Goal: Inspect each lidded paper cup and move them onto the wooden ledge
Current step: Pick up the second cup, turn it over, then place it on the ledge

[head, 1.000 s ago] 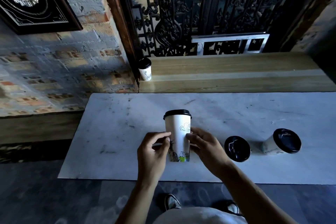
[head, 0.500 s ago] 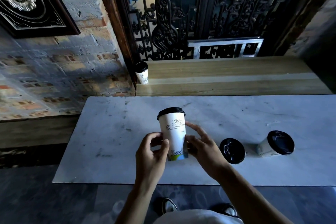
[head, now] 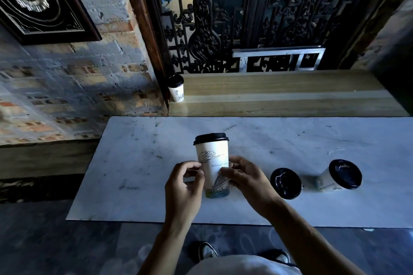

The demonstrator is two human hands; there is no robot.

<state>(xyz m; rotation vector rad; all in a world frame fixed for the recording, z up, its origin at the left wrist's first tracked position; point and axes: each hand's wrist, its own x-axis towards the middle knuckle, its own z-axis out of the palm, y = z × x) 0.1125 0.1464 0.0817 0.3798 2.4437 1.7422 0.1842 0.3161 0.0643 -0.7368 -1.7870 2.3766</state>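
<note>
I hold a tall white paper cup with a black lid and line drawings upright over the marble table. My left hand grips its lower left side and my right hand its lower right side. Two more lidded cups stand on the table to the right: one seen from above, the other farther right. A further lidded cup stands at the left end of the wooden ledge behind the table.
A brick wall rises at the left with a framed picture. Carved dark screens and a metal frame back the ledge. My shoes show on the dark floor below the table's front edge.
The cup has been turned between my fingers: a different part of its drawing faces me now. Both hands stay on its lower half.
</note>
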